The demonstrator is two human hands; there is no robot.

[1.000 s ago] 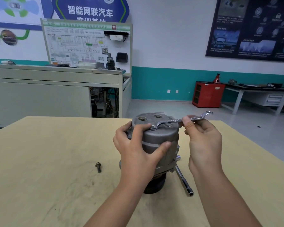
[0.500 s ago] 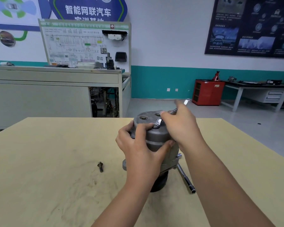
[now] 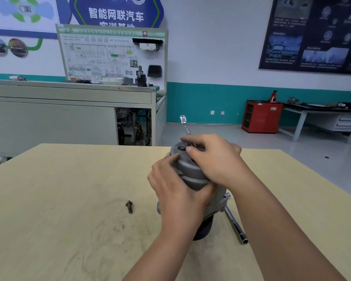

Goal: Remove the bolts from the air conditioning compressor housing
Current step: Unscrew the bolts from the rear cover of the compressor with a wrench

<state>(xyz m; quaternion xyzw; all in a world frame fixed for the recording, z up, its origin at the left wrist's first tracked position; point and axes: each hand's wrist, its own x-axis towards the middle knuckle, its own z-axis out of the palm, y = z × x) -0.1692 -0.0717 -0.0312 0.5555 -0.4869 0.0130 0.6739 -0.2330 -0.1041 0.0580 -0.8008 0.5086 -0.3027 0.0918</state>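
Note:
The grey compressor housing [image 3: 187,171] stands upright in the middle of the wooden table [image 3: 59,199]. My left hand [image 3: 176,187] grips its near side. On top of the housing my right hand [image 3: 213,157] holds a silver ring wrench [image 3: 185,126], whose free end sticks up and away behind my fingers. One bolt head [image 3: 182,148] shows in a hole on the housing's top, just left of my fingers. The wrench's working end is hidden under my hand. One loose bolt [image 3: 129,206] lies on the table left of the housing.
A chrome socket extension bar [image 3: 234,227] lies on the table at the housing's right foot. Behind the table stand a grey cabinet bench [image 3: 69,110], a red tool cart [image 3: 261,116] and a side bench [image 3: 322,116].
My right hand has swung the wrench counter-clockwise, from pointing right to pointing away from me. My left hand has kept its grip on the housing. The camera has come closer.

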